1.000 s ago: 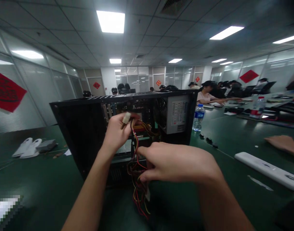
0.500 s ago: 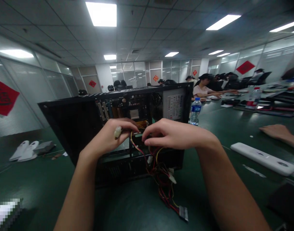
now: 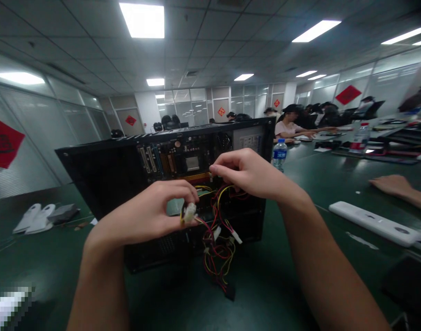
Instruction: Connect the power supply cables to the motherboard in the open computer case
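Note:
An open black computer case (image 3: 93, 165) stands on the table in front of me, its motherboard (image 3: 193, 149) facing me. My left hand (image 3: 158, 207) is closed around a bundle of power cables, and a whitish cable connector (image 3: 190, 213) sticks out at its fingertips. In front of the motherboard, my right hand (image 3: 245, 172) pinches what looks like a thin cable; its tip is partly hidden. Red, yellow and black power cables (image 3: 217, 250) hang from the case toward the table, ending in white plugs (image 3: 236, 236) and a dark plug (image 3: 230, 291).
A water bottle (image 3: 280, 154) stands just behind the case on the right. Farther right lie a long white device (image 3: 372, 223) and another person's hand (image 3: 389, 185). White objects (image 3: 38, 218) and a grey block (image 3: 64, 214) lie on the left of the green table (image 3: 265, 289).
My left hand has come lower and nearer with the white connector. My right hand has risen toward the motherboard, its fingers now pinched. The hanging cables have swung left and bunched up.

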Demonstrator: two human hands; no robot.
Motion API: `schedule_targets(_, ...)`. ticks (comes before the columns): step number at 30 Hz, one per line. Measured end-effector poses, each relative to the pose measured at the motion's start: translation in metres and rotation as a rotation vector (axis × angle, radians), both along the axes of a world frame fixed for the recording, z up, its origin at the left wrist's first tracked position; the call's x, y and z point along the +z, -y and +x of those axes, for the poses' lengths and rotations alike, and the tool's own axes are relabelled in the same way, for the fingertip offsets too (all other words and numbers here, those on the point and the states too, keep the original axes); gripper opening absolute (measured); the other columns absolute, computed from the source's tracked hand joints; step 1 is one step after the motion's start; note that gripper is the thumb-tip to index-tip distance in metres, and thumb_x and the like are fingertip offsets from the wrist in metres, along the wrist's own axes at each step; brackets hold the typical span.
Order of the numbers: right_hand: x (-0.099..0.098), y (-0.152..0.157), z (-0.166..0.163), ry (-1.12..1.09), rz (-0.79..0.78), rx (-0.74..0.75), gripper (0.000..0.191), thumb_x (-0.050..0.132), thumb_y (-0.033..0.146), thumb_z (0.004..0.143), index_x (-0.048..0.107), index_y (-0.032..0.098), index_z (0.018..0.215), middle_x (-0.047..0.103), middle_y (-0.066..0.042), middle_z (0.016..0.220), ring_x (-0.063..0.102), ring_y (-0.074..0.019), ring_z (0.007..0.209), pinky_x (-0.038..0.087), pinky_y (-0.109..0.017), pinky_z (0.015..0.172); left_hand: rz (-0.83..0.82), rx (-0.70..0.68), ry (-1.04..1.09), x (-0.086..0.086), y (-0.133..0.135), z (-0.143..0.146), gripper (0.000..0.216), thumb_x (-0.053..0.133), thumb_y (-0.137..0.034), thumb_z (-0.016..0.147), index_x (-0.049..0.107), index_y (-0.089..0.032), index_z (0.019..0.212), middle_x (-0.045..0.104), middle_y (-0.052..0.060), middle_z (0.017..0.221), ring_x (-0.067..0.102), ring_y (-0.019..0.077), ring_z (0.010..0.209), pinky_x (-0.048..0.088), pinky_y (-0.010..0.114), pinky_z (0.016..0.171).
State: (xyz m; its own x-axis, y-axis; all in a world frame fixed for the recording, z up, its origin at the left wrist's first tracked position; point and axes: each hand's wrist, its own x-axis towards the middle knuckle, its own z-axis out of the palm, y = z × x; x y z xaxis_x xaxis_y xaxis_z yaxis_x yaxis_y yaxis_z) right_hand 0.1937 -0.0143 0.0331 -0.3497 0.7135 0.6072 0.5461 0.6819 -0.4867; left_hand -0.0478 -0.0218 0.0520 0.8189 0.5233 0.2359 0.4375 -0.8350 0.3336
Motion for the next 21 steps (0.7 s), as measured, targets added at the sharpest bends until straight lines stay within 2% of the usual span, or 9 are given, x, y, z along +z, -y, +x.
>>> schedule_targets(3, 0.002, 0.004, 0.002, 0.022, -0.071, 0.032, 0.038, 0.054, 0.045, 0.093, 0.071, 0.012, 0.088, 0.062, -0.002, 0.070, 0.051, -0.0110, 0.062, 0.033, -0.024, 0.056, 0.005, 0.073, 0.099, -0.002, -0.009, -0.004, 0.023, 0.062, -0.039, 0.090, 0.067, -0.017, 0.089, 0.069, 0.002, 0.091, 0.063, 0.0157, 0.083, 0.050, 0.024, 0.075)
schedule_targets(6, 0.004, 0.008, 0.006, 0.160, -0.192, 0.108, 0.039, 0.052, 0.047, 0.094, 0.071, 0.013, 0.091, 0.060, 0.000, 0.069, 0.049, -0.0100, 0.059, 0.032, -0.023, 0.053, 0.003, 0.157, 0.265, -0.006, -0.020, -0.006, 0.029, 0.055, -0.042, 0.094, 0.068, -0.016, 0.091, 0.071, 0.004, 0.089, 0.065, 0.0173, 0.082, 0.052, 0.026, 0.075)
schedule_targets(9, 0.003, 0.009, 0.011, 0.353, -0.329, 0.231, 0.040, 0.052, 0.048, 0.095, 0.072, 0.014, 0.099, 0.065, -0.002, 0.078, 0.054, -0.0108, 0.064, 0.036, -0.022, 0.055, 0.022, 0.250, 0.438, -0.012, -0.033, -0.008, 0.031, 0.053, -0.042, 0.094, 0.070, -0.016, 0.093, 0.073, 0.005, 0.086, 0.066, 0.0173, 0.076, 0.053, 0.026, 0.070)
schedule_targets(13, 0.002, 0.009, 0.011, 0.549, -0.561, 0.362, 0.045, 0.052, 0.050, 0.095, 0.068, 0.014, 0.116, 0.071, -0.005, 0.087, 0.061, -0.0123, 0.069, 0.043, -0.021, 0.059, 0.120, 0.371, 0.543, -0.019, -0.047, -0.009, 0.032, 0.054, -0.041, 0.093, 0.072, -0.015, 0.092, 0.074, 0.006, 0.083, 0.068, 0.0189, 0.075, 0.053, 0.025, 0.065)
schedule_targets(15, 0.002, 0.010, 0.005, 0.566, -0.558, 0.368, 0.048, 0.055, 0.053, 0.094, 0.067, 0.014, 0.119, 0.072, -0.006, 0.093, 0.064, -0.0140, 0.075, 0.045, -0.022, 0.063, 0.125, 0.392, 0.601, -0.021, -0.051, -0.009, 0.031, 0.054, -0.040, 0.093, 0.073, -0.016, 0.096, 0.075, 0.008, 0.088, 0.069, 0.0201, 0.077, 0.055, 0.026, 0.066)
schedule_targets(17, -0.002, 0.010, -0.004, 0.561, -0.478, 0.356, 0.054, 0.059, 0.056, 0.090, 0.064, 0.014, 0.124, 0.071, -0.009, 0.106, 0.066, -0.0169, 0.086, 0.047, -0.023, 0.069, 0.095, 0.380, 0.664, -0.023, -0.053, -0.007, 0.031, 0.055, -0.040, 0.093, 0.072, -0.016, 0.100, 0.075, 0.009, 0.096, 0.071, 0.0213, 0.082, 0.057, 0.028, 0.069)
schedule_targets(21, -0.019, 0.006, -0.031, 0.603, -0.339, 0.332, 0.079, 0.066, 0.066, 0.079, 0.053, 0.014, 0.137, 0.064, -0.014, 0.125, 0.064, -0.0247, 0.102, 0.048, -0.029, 0.081, 0.013, 0.296, 0.748, -0.023, -0.050, -0.001, 0.034, 0.058, -0.046, 0.092, 0.072, -0.015, 0.100, 0.074, 0.011, 0.104, 0.072, 0.0225, 0.087, 0.059, 0.030, 0.076)
